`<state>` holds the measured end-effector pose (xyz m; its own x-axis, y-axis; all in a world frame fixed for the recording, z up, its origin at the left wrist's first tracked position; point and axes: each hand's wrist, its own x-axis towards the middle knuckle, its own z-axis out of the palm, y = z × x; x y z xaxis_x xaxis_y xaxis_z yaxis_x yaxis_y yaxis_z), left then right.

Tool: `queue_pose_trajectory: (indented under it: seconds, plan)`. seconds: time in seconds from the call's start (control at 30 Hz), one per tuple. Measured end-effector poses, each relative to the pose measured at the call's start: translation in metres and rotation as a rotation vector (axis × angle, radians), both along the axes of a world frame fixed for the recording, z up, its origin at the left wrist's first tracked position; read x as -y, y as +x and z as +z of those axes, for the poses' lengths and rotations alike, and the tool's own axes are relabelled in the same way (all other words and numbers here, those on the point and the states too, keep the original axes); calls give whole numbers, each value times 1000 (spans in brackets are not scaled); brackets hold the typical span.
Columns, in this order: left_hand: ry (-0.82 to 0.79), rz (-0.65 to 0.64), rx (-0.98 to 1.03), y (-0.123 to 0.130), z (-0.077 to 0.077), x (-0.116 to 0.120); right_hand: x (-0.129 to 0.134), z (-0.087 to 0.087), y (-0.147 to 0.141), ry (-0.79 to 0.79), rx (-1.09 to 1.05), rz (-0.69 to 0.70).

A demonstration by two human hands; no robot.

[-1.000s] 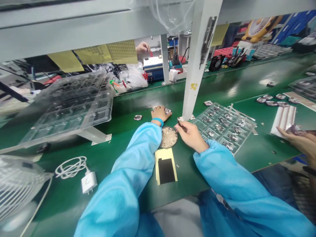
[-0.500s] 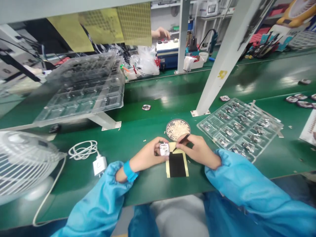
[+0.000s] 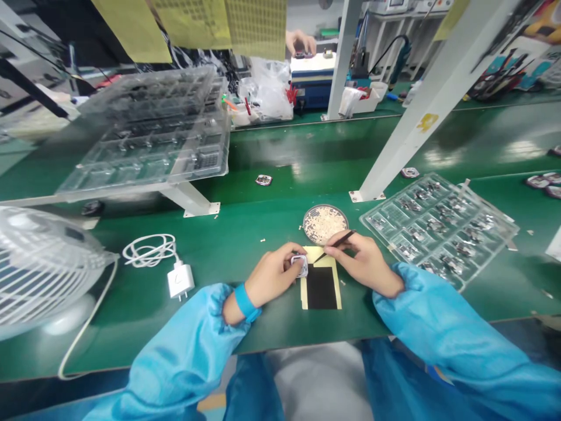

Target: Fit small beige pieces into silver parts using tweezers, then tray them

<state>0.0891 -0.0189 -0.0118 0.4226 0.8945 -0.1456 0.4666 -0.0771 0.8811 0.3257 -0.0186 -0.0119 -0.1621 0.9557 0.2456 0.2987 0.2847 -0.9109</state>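
My left hand (image 3: 279,270) grips a small square smartwatch case (image 3: 300,266) between thumb and fingers, with its light inner side facing up. In my right hand (image 3: 362,263) is a pair of dark tweezers (image 3: 335,246), tips pointing down and left toward the top of a yellow sheet. A black rectangular pad (image 3: 322,288) with yellow borders lies flat on the green bench below both hands. Just beyond them sits a round dish (image 3: 325,224) full of tiny pale and dark pieces.
A clear compartment tray (image 3: 438,225) with small metal parts lies at right. At left are a white fan (image 3: 44,272), a charger (image 3: 180,280) and a shelf of stacked trays (image 3: 153,128). A metal post (image 3: 407,111) rises behind. Another person's hand (image 3: 301,42) is at the back.
My view has shifted a little. My left thumb now lies over the watch case, which it covers in part. The tweezers remain in my right hand, near the yellow sheet.
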Motion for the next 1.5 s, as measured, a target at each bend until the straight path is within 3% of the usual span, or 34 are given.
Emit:
queue_pose_trajectory:
  seconds: [0.17, 0.43, 0.87, 1.0, 1.3, 1.5]
  plan:
    - [-16, 18, 25, 1, -1, -1, 5, 6, -2, 61, -164, -16]
    - [-34, 64, 113, 0, -3, -1, 9, 4, -6, 230, -58, 90]
    - [-61, 68, 129, 0, -6, 0, 8, 4, -7, 263, -34, 86]
    - [-132, 25, 167, -2, -6, -2, 9, 7, -4, 261, -25, 73]
    - [-171, -7, 245, -5, -3, -4, 9, 7, -7, 146, -15, 41]
    - [-197, 56, 318, -2, -1, -5, 5, 4, -5, -116, -275, 67]
